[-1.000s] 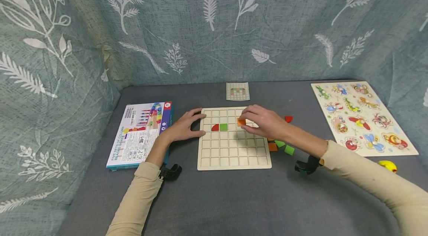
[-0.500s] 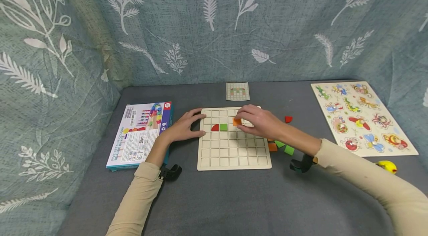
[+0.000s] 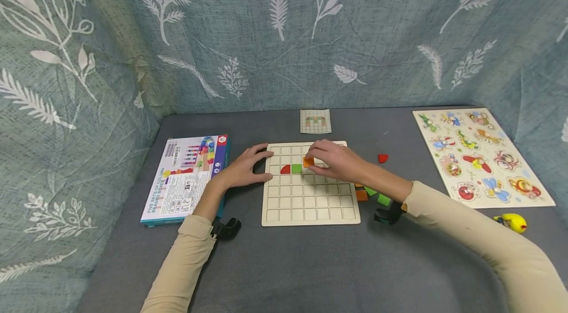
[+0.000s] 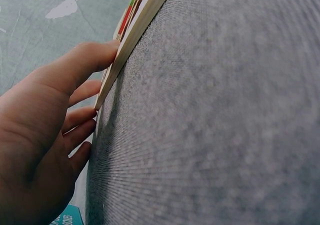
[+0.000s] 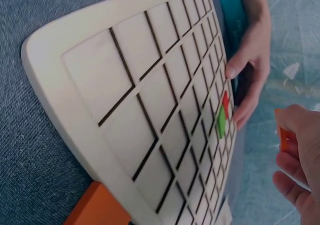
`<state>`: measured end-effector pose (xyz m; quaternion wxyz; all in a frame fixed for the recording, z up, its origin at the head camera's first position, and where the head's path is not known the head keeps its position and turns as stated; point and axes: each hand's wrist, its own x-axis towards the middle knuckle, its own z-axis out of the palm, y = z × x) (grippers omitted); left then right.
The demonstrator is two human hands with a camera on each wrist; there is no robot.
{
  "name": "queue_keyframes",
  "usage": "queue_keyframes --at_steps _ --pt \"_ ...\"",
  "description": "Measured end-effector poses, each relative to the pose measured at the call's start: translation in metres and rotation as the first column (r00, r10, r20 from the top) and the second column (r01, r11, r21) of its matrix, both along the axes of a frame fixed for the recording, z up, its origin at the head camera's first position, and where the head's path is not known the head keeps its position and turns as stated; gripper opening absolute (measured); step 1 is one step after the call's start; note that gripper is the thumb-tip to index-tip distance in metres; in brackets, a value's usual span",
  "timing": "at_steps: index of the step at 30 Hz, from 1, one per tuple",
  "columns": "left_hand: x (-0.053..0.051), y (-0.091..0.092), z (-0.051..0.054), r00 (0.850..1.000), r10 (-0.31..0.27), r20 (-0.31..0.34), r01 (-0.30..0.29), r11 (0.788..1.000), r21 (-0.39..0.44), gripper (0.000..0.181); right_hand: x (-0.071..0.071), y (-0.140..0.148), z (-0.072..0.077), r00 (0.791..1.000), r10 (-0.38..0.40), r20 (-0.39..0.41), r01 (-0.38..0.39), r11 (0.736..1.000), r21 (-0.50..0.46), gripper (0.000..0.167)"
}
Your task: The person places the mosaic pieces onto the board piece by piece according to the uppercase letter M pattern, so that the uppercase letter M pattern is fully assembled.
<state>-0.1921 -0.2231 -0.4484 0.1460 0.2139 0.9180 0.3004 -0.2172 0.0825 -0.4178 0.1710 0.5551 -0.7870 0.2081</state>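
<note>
A wooden grid board [image 3: 310,202] lies on the grey table. Set in its cells are a red quarter-round tile [image 3: 286,169] and, right beside it, a green square tile [image 3: 296,168]. My left hand [image 3: 243,167] rests at the board's left edge, thumb and fingers spread and touching the rim. Over the board, my right hand [image 3: 335,159] pinches an orange square tile [image 3: 308,161] between thumb and fingers, just right of the green one. In the right wrist view this orange tile [image 5: 281,130] is held above the board's surface.
Loose orange tiles [image 3: 361,195], green tiles [image 3: 383,199] and a red tile [image 3: 383,158] lie right of the board. A pattern card [image 3: 315,121] is behind it. A toy box [image 3: 182,180] stands left; an insect puzzle board [image 3: 483,155] and yellow toy [image 3: 514,222] are right.
My right hand has moved left across the board with the orange tile, bringing it close to the green tile. The left hand has stayed at the board's edge.
</note>
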Motion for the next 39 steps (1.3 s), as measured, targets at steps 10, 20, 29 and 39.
queue_keyframes --at_steps 10,20,29,39 --pt "-0.002 0.001 0.003 1.000 -0.013 -0.012 0.013 1.000 0.001 0.067 -0.006 0.002 -0.010 0.999 -0.024 0.038 0.021 0.997 0.075 0.017" --pt "-0.002 0.000 0.003 1.000 -0.009 -0.005 0.009 1.000 0.019 0.067 -0.014 -0.001 -0.022 0.999 -0.025 0.039 0.021 0.994 0.111 0.015" --pt "-0.002 0.002 0.000 1.000 -0.010 0.002 0.010 1.000 0.002 0.067 -0.013 -0.003 -0.033 0.995 -0.060 0.083 0.043 0.978 0.203 0.017" --pt "0.000 0.001 0.000 1.000 -0.008 0.005 0.008 1.000 0.004 0.067 -0.011 -0.010 -0.034 0.995 -0.054 0.088 0.035 0.979 0.202 0.012"
